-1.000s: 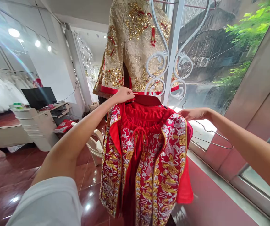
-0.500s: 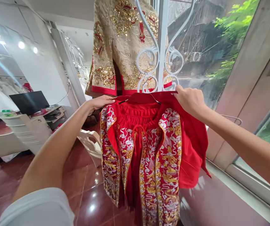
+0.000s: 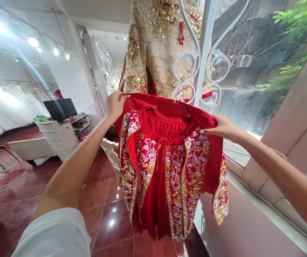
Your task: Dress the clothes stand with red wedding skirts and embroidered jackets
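Note:
A red jacket [image 3: 196,153] with gold and silver embroidery hangs open before me, over a gathered red inner garment [image 3: 166,124] tied with a thin red bow. A thin hanger [image 3: 176,96] shows at the neck, its hook near the white scrollwork. At the jacket's left shoulder, my left hand [image 3: 116,104] is closed on the red cloth. My right hand [image 3: 221,127] pinches the other shoulder, thumb in front and fingers behind. An embroidered sleeve end [image 3: 221,200] dangles at the right.
White metal scrollwork [image 3: 187,67] stands in front of the window, with a gold sequined jacket [image 3: 158,53] behind it. A white chair [image 3: 112,151] is behind the red jacket. Farther left are a desk with a monitor [image 3: 60,109] and a row of white dresses [image 3: 11,107].
The jacket's left shoulder has risen and its right shoulder has dropped in my hands. The right sleeve now hangs with its embroidered end showing. My view has turned left.

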Demonstrator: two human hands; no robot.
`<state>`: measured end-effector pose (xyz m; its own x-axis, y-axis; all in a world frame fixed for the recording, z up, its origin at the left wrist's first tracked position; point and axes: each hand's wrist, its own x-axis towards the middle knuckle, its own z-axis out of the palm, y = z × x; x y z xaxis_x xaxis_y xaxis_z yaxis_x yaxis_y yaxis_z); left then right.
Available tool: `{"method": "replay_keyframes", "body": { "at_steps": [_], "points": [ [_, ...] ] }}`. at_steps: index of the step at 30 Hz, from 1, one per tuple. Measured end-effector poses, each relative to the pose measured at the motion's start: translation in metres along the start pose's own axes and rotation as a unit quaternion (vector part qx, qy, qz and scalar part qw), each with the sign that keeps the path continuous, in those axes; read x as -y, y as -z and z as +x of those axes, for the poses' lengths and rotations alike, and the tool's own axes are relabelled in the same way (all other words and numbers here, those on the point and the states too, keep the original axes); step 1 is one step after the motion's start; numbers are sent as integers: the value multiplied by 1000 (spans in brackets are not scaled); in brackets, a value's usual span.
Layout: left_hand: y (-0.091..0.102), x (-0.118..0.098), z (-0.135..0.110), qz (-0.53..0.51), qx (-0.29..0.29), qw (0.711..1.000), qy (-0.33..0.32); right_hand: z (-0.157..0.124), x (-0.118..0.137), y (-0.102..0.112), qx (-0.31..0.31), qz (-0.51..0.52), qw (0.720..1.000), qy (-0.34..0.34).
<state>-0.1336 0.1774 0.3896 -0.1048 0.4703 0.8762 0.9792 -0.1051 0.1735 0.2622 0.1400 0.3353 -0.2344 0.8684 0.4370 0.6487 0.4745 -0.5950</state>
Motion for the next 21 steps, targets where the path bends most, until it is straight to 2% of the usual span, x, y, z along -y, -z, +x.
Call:
{"method": "replay_keyframes", "body": {
  "at_steps": [2, 3, 6, 8, 10, 11, 13, 14, 18, 21],
  "points": [
    [2, 4, -6, 0, 36, 999, -12, -4, -13, -4, -19, 63, 997, -45],
    [5, 7, -5, 21, 52, 998, -31, -6, -16, -7, -44, 60, 996, -44],
    [26, 11, 16, 135, 89, 980, -111, -11, -19, -16, -107, -32, 993, 28],
    [44, 2, 33, 200, 103, 962, -154, -15, -16, -21, -115, -89, 987, 67],
    [60, -18, 37, 229, 86, 957, -155, -21, -12, -26, -117, -120, 983, 69],
    [65, -30, 30, 233, 72, 960, -135, -25, -10, -29, -121, -136, 981, 63],
    [69, -56, 0, 231, 53, 969, -76, -32, -6, -37, -122, -176, 975, 51],
    [66, -69, -21, 231, 75, 968, -57, -35, -4, -42, -116, -196, 972, 51],
    [41, -114, -105, 223, 159, 954, -120, -40, 13, -71, -69, -236, 967, 64],
    [20, -149, -133, 145, 211, 954, -154, -38, 33, -91, -67, -225, 970, 61]
  ]
}}
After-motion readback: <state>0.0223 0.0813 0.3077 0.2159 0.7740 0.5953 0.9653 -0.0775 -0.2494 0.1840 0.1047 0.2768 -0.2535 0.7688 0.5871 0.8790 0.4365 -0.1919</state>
